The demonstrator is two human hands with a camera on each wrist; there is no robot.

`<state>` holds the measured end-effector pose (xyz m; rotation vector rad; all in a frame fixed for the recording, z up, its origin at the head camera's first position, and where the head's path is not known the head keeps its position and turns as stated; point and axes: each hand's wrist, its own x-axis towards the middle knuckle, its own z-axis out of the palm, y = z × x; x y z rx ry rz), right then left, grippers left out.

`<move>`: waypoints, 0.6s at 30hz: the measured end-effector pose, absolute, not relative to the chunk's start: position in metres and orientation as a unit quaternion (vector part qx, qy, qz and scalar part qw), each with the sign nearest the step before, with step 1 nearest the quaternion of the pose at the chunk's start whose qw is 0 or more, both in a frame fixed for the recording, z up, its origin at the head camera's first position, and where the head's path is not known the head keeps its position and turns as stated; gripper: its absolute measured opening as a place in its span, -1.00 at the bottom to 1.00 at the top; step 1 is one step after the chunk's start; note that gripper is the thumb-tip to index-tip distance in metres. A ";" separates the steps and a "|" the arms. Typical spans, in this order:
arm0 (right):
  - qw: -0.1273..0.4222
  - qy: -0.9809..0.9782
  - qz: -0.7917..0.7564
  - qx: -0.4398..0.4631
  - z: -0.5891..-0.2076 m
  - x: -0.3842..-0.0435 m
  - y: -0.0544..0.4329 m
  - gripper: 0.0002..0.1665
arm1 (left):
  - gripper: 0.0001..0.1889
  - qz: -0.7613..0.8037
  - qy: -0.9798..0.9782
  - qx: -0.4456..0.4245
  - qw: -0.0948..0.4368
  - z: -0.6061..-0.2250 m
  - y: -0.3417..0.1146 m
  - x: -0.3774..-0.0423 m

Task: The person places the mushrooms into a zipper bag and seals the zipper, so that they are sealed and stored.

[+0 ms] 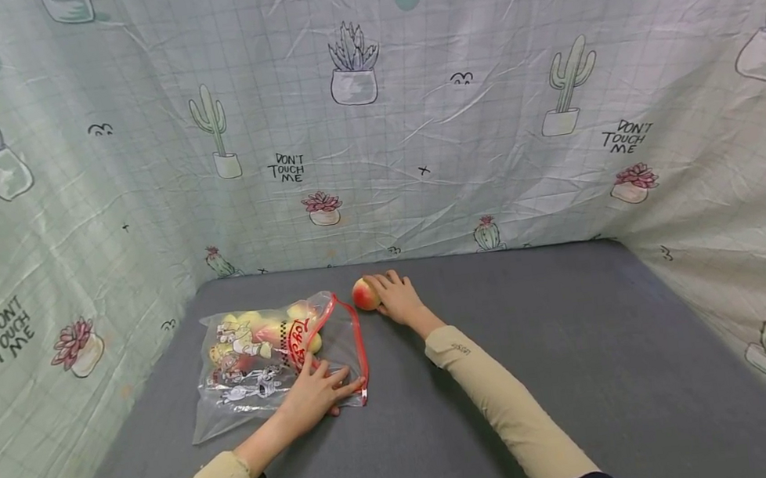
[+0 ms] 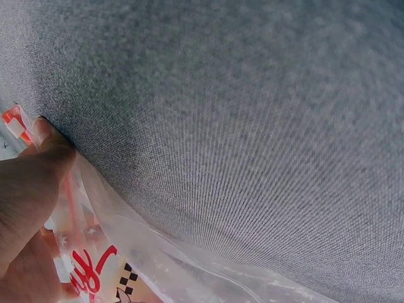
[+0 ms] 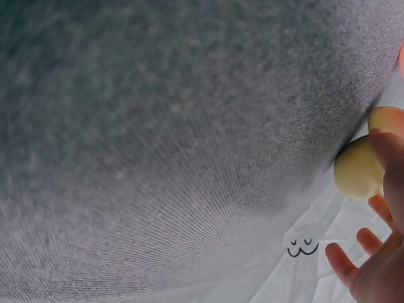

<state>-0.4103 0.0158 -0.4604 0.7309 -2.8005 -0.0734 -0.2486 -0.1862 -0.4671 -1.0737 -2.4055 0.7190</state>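
Note:
A clear plastic zip bag (image 1: 222, 415) with a red zip edge and printed cartoon figures lies flat on the left of the table, with several yellow and red fruits inside. My left hand (image 1: 312, 397) pinches the near side of its mouth; in the left wrist view the thumb (image 2: 53, 142) presses on the bag's lip and the other fingers lie behind the plastic. Just right of the bag's mouth, my right hand (image 1: 400, 300) holds a red-and-yellow peach (image 1: 363, 295) on the table. In the right wrist view thumb and forefinger lie around the yellow peach (image 3: 356, 170), other fingers spread.
The dark grey table (image 1: 544, 347) stretches out to the right of both arms. A pale curtain (image 1: 427, 131) printed with cacti hangs around the back and sides, meeting the table's far edge close behind the peach.

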 end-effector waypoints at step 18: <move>0.136 -0.953 -0.023 0.271 -0.458 -0.409 0.019 -0.18 | -0.39 0.268 -0.857 -0.384 0.213 -0.467 -0.186 -0.248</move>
